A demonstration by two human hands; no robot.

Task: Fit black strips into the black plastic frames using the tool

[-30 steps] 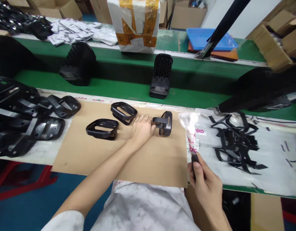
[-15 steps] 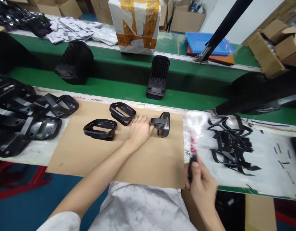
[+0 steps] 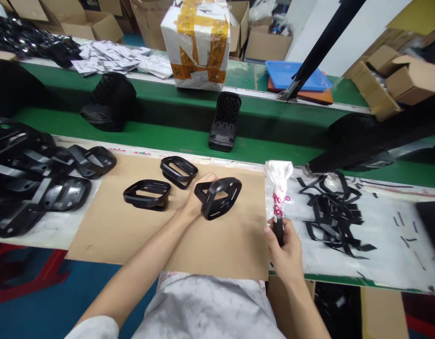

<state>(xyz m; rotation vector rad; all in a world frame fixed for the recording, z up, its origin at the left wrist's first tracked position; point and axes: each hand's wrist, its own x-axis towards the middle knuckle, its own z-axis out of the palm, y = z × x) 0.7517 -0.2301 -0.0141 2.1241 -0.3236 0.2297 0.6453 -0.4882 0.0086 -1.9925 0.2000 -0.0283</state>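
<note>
My left hand is closed on a black loop-shaped bracket, which is tilted up above the brown cardboard sheet; the bracket hides part of the fingers. Two similar black brackets, a nearer one and a farther one, lie on the cardboard to the left of that hand. In my right hand, by the cardboard's right edge, is a hammer, gripped by its black handle. White wrapping with red writing covers its upraised head.
More black brackets are piled at the left. A heap of thin black pieces lies on the white sheet at the right. Black ribbed parts stand on the green belt behind. A taped white box sits beyond, beside a slanting black post.
My left hand has lifted and turned the bracket, so its loop now faces me. The hammer has shifted slightly left and no longer blurs. The view has tilted a little.
</note>
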